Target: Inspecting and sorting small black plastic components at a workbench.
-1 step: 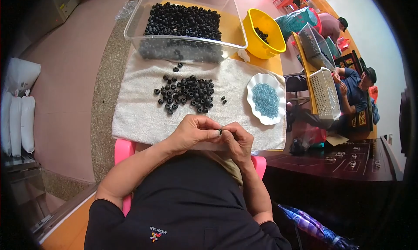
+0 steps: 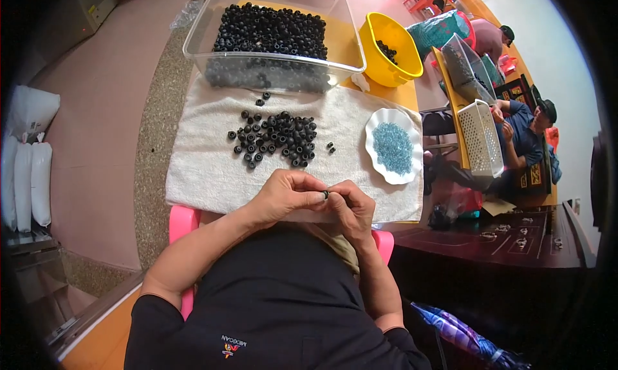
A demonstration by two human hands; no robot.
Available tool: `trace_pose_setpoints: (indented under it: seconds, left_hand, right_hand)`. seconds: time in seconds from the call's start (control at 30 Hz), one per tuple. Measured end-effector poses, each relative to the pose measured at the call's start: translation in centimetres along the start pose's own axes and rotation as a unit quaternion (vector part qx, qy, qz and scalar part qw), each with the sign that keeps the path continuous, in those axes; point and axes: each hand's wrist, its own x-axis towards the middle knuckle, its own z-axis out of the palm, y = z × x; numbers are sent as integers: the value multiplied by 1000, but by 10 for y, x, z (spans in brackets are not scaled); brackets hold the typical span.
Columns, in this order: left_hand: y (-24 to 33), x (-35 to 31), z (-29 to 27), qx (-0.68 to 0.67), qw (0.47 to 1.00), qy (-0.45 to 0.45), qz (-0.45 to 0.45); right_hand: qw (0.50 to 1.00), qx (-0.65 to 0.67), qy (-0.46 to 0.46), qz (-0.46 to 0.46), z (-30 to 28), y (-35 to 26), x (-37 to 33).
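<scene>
Close in front of my body, both hands meet over the near edge of a white towel [image 2: 212,170]. My left hand [image 2: 288,195] pinches a small black, round hollow piece [image 2: 326,194] between thumb and fingertips. The closed fingers of my right hand [image 2: 353,210] press at the same piece from the other side. Most of it is hidden by the fingertips. Beyond the hands lies a loose pile of black hollow pieces [image 2: 283,135]. Two small dark pieces [image 2: 331,148] sit apart to its right. A white scalloped dish [image 2: 371,148] holds many tiny pale blue transparent bits [image 2: 393,149].
A clear plastic bin [image 2: 351,66] of black pieces stands at the far side, beside a yellow tub [image 2: 380,74] with a few more. On the right are a white perforated basket [image 2: 479,138] and a seated person [image 2: 528,135]. A folded umbrella [image 2: 463,334] lies at lower right.
</scene>
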Motion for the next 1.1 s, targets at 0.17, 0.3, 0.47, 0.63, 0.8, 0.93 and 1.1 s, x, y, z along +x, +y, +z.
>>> trace_pose_setpoints:
  seconds: [0.17,0.3,0.47,0.63,0.8,0.93,1.1]
  left_hand:
    - [-2,1,-1,8,1000,5,1]
    - [-4,1,-3,6,1000,-10,11]
    - [-4,2,-3,10,1000,-1,11]
    - [-3,1,-1,-13,1000,20,16]
    - [-3,1,-1,-16,1000,23,9]
    - [-5,1,0,-41,999,25,4]
    - [-5,1,0,-45,999,24,9]
  right_hand:
    - [998,-62,-24,11,-7,1,1]
    - [985,-158,-49,-39,-11,-8,7]
    - [944,-255,-15,-207,-1,-11,5]
    - [938,-262,8,-227,9,-4,-3]
    - [964,-215,-12,-157,-6,-15,13]
    - [940,-323,68,-91,-11,-12,40]
    - [893,-430,74,-113,-8,-2,67]
